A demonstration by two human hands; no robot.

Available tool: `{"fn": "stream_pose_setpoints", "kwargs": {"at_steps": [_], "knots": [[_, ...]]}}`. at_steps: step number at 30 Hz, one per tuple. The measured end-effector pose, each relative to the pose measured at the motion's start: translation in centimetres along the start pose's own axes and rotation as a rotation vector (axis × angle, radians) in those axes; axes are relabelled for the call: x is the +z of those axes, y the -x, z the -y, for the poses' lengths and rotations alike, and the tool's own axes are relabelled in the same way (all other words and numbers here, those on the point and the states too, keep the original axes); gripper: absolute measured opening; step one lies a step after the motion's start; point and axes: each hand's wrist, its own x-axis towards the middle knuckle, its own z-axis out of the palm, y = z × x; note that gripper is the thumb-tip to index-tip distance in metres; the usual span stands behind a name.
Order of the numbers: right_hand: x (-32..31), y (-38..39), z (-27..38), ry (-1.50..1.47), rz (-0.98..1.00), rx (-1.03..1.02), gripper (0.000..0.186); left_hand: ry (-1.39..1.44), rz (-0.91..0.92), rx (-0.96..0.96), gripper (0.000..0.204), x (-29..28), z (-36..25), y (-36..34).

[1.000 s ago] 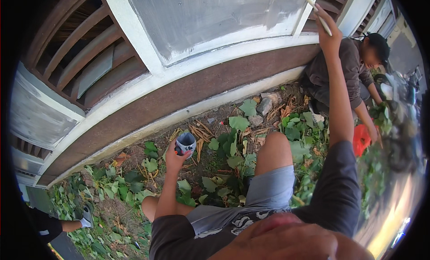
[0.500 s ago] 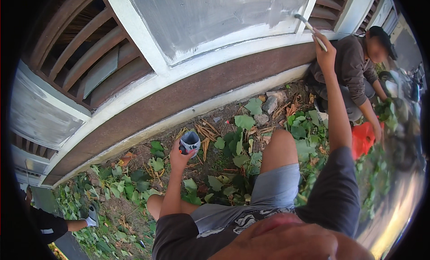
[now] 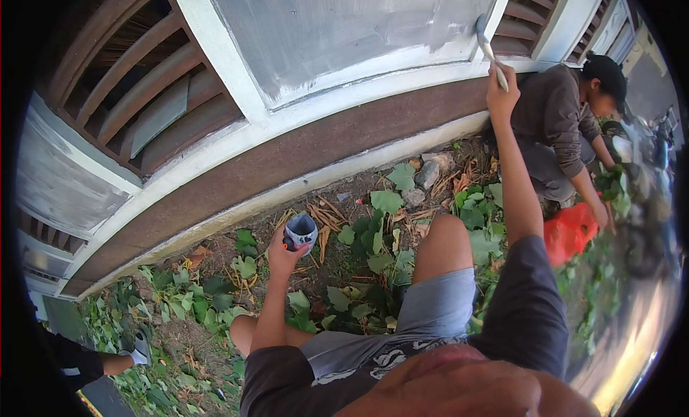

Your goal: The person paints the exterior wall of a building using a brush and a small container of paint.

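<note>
Panel (image 3: 344, 33), apparently being painted.
Right hand (image 3: 504, 94) grips brush (image 3: 484, 39) near panel's right edge; left hand (image 3: 280, 253) holds cup (image 3: 303, 232); next stroke likely needs steadiness.

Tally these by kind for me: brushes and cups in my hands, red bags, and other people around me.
Brush in your right hand: 1
Cup in your left hand: 1
Red bag: 1
Other people, a crouching person at right and a partly seen person at left: 2
Total: 5
</note>
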Motion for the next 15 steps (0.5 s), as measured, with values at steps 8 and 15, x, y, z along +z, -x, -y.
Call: {"fn": "stream_pose_setpoints", "kwargs": {"at_steps": [8,15], "knots": [[-0.1,0.0,2.9,-0.035,-0.034,-0.007,0.016,-0.003,-0.020,0.019,0.081,-0.4,0.5,0.3],[-0.8,-14.5,7.6,-0.072,-0.220,-0.258,0.019,-0.005,-0.005,0.002,0.086,-0.5,0.2,0.0]]}}
